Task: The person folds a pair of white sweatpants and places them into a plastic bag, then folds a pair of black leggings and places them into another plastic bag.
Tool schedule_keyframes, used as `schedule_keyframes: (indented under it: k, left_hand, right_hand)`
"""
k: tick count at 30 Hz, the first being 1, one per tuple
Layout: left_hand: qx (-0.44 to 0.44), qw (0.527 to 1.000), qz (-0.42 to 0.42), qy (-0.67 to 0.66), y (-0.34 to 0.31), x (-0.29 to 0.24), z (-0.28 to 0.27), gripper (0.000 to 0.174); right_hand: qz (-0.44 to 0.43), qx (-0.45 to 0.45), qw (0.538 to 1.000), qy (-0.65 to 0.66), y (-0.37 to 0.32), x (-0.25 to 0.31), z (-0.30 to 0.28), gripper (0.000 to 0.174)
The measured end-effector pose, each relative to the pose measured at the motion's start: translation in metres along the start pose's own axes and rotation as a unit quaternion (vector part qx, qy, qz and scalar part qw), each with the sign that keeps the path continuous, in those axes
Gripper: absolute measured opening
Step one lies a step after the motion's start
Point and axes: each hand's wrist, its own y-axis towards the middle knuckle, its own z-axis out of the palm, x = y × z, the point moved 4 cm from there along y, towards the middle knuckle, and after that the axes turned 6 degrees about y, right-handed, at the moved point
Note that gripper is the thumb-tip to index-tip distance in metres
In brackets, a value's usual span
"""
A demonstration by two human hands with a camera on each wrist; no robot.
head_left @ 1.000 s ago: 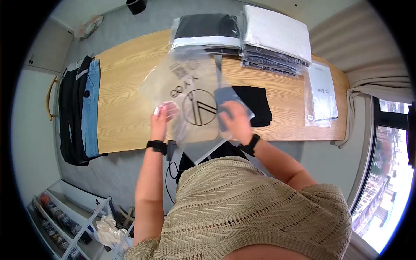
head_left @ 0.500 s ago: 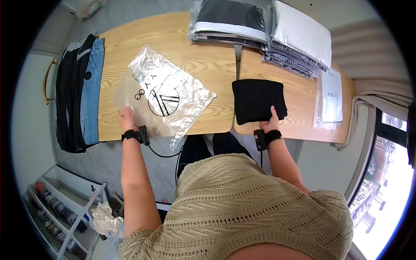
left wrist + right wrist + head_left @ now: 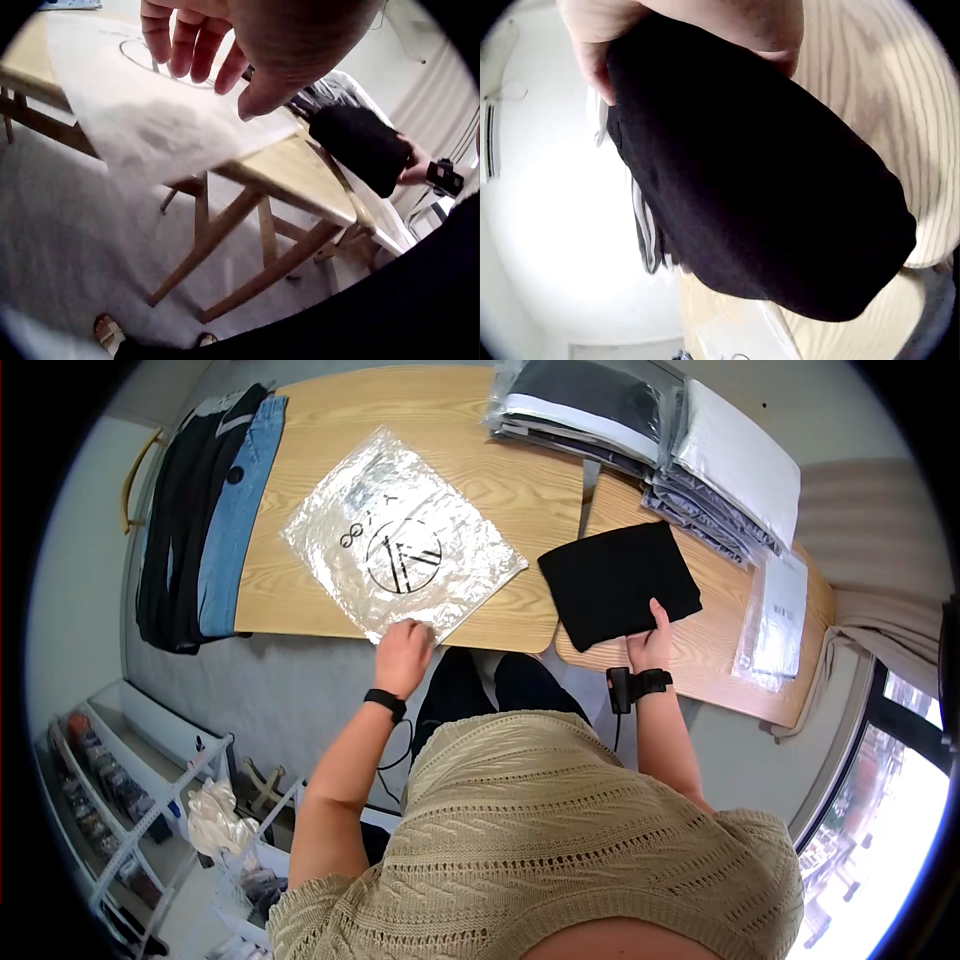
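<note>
A clear plastic bag (image 3: 450,510) printed with a black circular logo lies flat on the left part of the table, its near corner at the front edge. Over that corner is my left hand (image 3: 403,658); in the left wrist view its fingers (image 3: 201,56) hang loosely bent above the bag with nothing between them. To the right, my right hand (image 3: 652,648) grips a folded black garment (image 3: 615,580) by its near edge, thumb on top. In the right wrist view the dark cloth (image 3: 757,172) is tilted, and the fingers beneath are mostly hidden.
Bagged garments (image 3: 590,410) and a pile topped with white (image 3: 740,455) stand at the back right. Flat clear packages (image 3: 778,610) lie at the right end. Jeans (image 3: 240,510) and dark garments (image 3: 190,520) hang over the table's left end. A seam splits the wooden table (image 3: 520,470).
The bag went from my hands onto the table. My right hand took hold of the black garment, which is now turned slightly. My left hand moved right, to the bag's near corner.
</note>
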Motion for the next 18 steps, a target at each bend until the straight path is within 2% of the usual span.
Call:
schedule_keyframes:
  k: [3, 4, 6, 11, 14, 16, 18]
  left_hand:
    - [0.014, 1.000, -0.025, -0.007, -0.010, -0.012, 0.010, 0.031]
    - [0.010, 0.999, -0.041, -0.004, -0.013, -0.012, 0.013, 0.031]
    - [0.002, 0.998, -0.062, 0.001, -0.015, -0.009, 0.021, 0.029]
    - [-0.047, 0.996, -0.074, -0.012, -0.018, 0.000, 0.029, 0.027]
    - [-0.063, 0.994, -0.086, -0.021, -0.015, -0.001, 0.026, 0.024]
    - [-0.006, 0.996, -0.090, 0.011, -0.012, -0.006, 0.024, 0.018]
    - [-0.005, 0.998, -0.064, -0.002, -0.013, -0.008, 0.024, 0.020]
  right_hand:
    - [0.044, 0.110, 0.987, -0.105, -0.006, -0.003, 0.017, 0.040]
    - [0.048, 0.114, 0.986, -0.110, -0.010, -0.003, 0.022, 0.040]
    - [0.095, 0.176, 0.965, -0.171, -0.019, -0.009, 0.032, 0.050]
    - [0.171, 0.243, 0.928, -0.226, -0.037, -0.022, 0.049, 0.058]
    - [0.191, 0.252, 0.913, -0.257, -0.039, -0.027, 0.051, 0.057]
    - [0.204, 0.264, 0.906, -0.260, -0.039, -0.029, 0.054, 0.057]
    - [0.217, 0.275, 0.899, -0.262, -0.039, -0.033, 0.055, 0.057]
